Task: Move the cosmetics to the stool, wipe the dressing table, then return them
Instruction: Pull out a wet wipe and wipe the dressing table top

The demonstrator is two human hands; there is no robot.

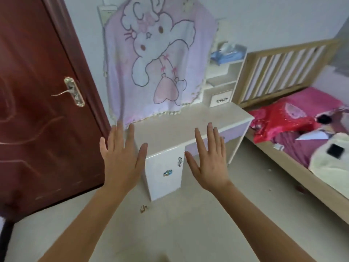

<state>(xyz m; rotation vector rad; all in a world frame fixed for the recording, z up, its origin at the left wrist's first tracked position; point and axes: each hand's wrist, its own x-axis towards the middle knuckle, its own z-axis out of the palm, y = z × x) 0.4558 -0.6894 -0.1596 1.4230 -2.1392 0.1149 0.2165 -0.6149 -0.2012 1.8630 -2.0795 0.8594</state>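
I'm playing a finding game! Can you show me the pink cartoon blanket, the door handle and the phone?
pink cartoon blanket (151,44), head view, on the cartoon's white face.
door handle (74,91), head view, on its metal plate.
phone (335,150), head view, middle of its dark face.

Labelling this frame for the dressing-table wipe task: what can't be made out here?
Head view only.
The pink cartoon blanket covers whatever stands behind the dressing table.
The left hand hides the tabletop's left edge. The right hand hides part of its front edge and drawer.
The blue pack on the side shelf is blurred and unreadable.
The brown scrap on the floor is too small to identify.
No stool or cosmetics in frame.
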